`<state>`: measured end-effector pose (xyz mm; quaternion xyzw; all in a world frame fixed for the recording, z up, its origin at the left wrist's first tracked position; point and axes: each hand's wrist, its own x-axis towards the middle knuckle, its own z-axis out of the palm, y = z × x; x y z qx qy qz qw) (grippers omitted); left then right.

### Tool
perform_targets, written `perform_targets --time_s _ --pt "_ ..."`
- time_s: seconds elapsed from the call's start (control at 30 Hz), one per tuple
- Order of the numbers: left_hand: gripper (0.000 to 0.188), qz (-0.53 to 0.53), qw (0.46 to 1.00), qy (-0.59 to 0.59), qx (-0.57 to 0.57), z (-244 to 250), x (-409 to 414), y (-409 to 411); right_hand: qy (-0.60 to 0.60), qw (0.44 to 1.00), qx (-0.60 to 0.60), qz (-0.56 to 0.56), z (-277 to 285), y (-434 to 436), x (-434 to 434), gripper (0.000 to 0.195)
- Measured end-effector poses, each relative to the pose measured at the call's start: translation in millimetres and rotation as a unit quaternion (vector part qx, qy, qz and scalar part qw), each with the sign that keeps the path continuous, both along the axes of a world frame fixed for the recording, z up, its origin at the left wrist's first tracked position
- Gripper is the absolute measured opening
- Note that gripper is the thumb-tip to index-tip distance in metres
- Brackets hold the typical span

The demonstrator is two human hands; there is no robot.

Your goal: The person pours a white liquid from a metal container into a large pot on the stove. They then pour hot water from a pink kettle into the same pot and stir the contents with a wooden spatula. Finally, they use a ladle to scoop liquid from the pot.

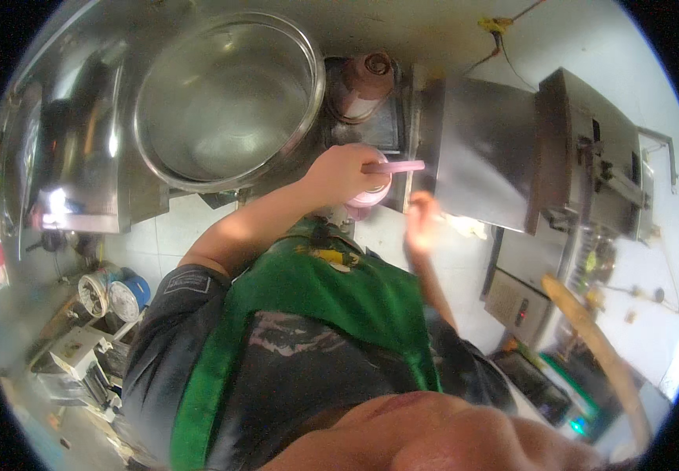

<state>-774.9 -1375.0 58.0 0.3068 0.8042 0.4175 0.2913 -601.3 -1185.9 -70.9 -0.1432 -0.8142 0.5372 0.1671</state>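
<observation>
My left hand (pixel 348 171) is closed on a pink plastic jug (pixel 374 199) in front of my chest. A pink flap, either its handle or its raised lid, (pixel 401 166) sticks out to the right from under my fingers. The jug's spout-like tip points toward my apron. My right hand (pixel 423 221) is raised just right of the jug, apart from it. It is motion-blurred, so its finger positions are unclear. Beyond the jug, a reddish-brown jug (pixel 364 85) stands on a dark tray (pixel 369 136).
A large round stainless-steel vessel (pixel 230 100) stands at the front left. Steel equipment (pixel 483 153) is at the right. Two buckets (pixel 129 298) are at the lower left. A long wooden stick (pixel 592 341) and a device with a green light (pixel 578 425) are at the lower right.
</observation>
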Motion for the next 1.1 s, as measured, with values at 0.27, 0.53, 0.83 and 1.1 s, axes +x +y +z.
perform_targets --time_s 0.27,0.53,0.83,1.1 --pt "0.028 0.093 0.991 -0.031 0.088 41.1 3.6 -36.6 0.001 0.997 0.046 0.060 -67.0 -69.5 -13.7 0.040" --pt "0.032 0.234 0.941 -0.119 0.214 32.2 12.6 -68.6 -0.074 0.989 0.042 0.119 -63.5 -48.4 -47.4 0.030" --pt "0.029 0.054 0.991 0.065 0.106 35.1 15.9 -101.3 -0.105 0.991 0.009 0.078 39.7 -101.6 -78.2 0.020" --pt "0.028 0.265 0.902 0.327 -0.100 -26.3 -28.9 -142.2 -0.149 0.973 0.148 0.093 61.0 -107.0 -71.8 0.040"
